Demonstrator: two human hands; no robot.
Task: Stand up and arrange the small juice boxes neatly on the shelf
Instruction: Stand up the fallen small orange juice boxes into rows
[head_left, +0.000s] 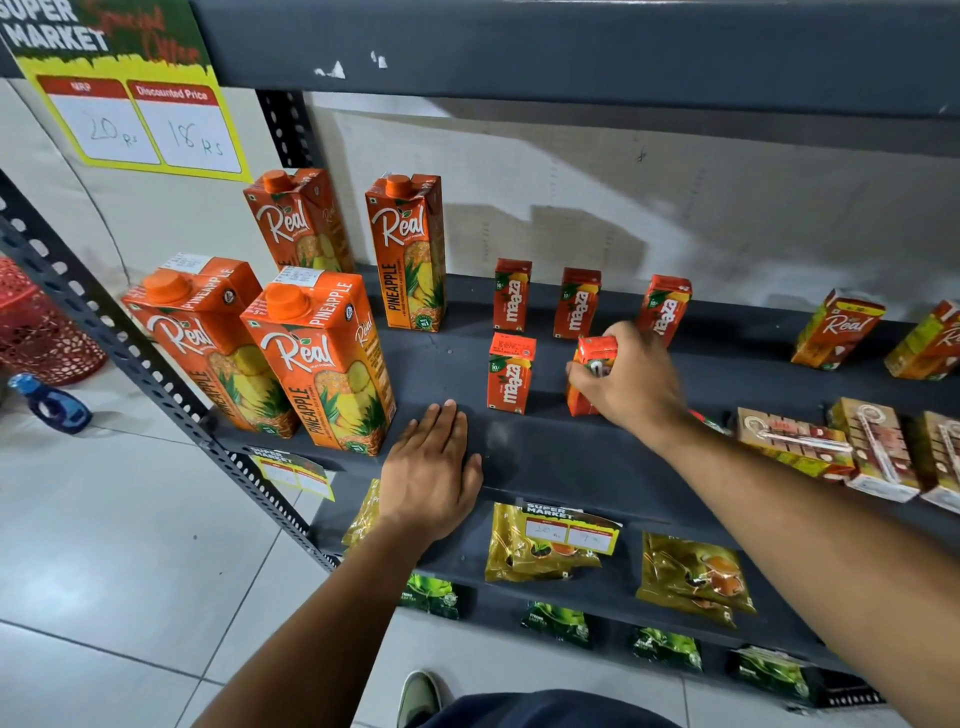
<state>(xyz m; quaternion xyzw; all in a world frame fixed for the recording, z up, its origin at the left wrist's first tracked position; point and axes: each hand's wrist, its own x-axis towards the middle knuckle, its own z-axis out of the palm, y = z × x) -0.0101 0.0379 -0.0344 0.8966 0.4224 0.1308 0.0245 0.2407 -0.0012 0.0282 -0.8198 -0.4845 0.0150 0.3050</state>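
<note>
Now | right hand (626, 379) fingers clasp orange juice box (592, 374), seemingly upright | left hand (431, 467) flat, empty

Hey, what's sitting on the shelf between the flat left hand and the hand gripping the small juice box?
In the head view, one upright small red juice box stands between the left hand and the right hand.

A dark grey metal rack (156, 374) with holes in its posts, a plain pale wall (675, 208) behind it, a shiny light tiled floor (130, 545), a red basket (41, 327) stood on the floor, soft shadows lay on the wall
</note>
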